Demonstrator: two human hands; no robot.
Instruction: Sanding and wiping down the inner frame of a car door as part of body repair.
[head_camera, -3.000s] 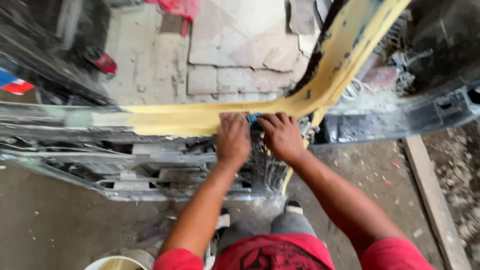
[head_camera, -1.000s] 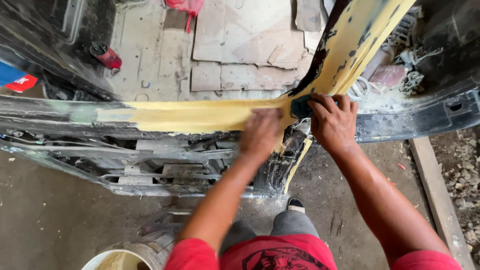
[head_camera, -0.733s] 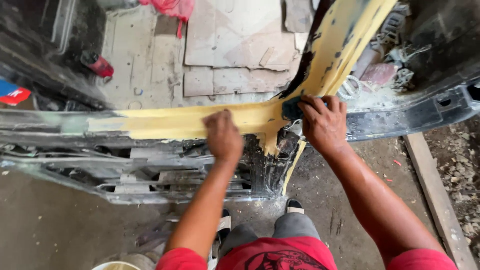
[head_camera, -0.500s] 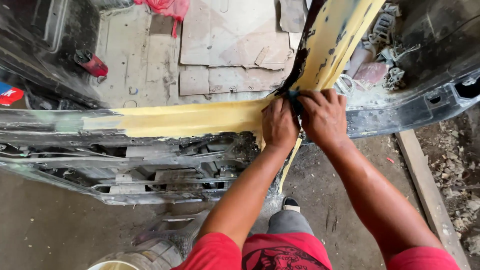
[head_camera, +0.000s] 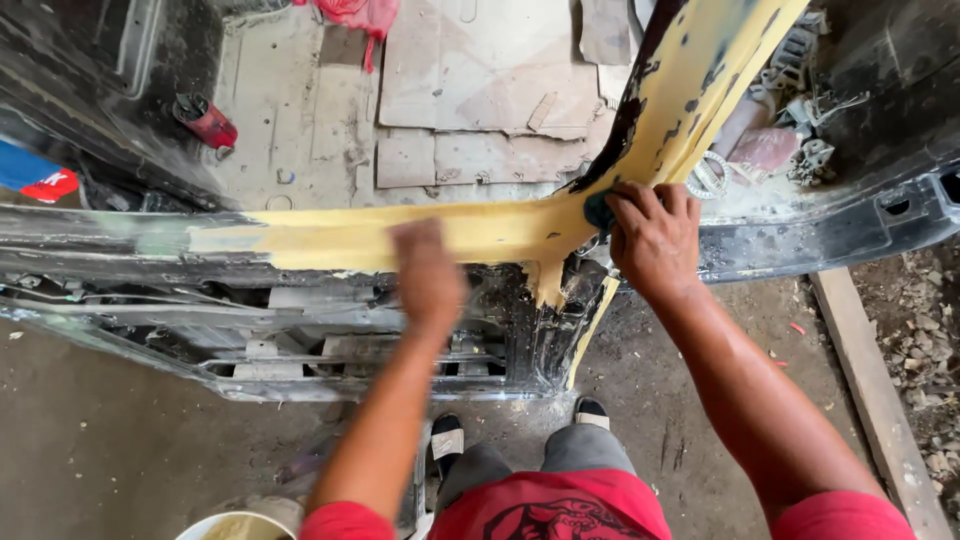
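Your left hand (head_camera: 428, 275), blurred, finger state unclear, lay on yellow-filled sill (head_camera: 330, 238) | right hand (head_camera: 655, 240) fingers clamped on dark sanding pad (head_camera: 598, 210)

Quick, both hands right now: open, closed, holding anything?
Left hand: blurred, over the yellow-coated sill; grip cannot be told.
Right hand: fingers curled on a dark pad, pressed against the sill.

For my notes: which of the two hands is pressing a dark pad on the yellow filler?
The right hand: its fingers cover a dark pad at the yellow corner. The left hand is blurred, and no pad shows under it.
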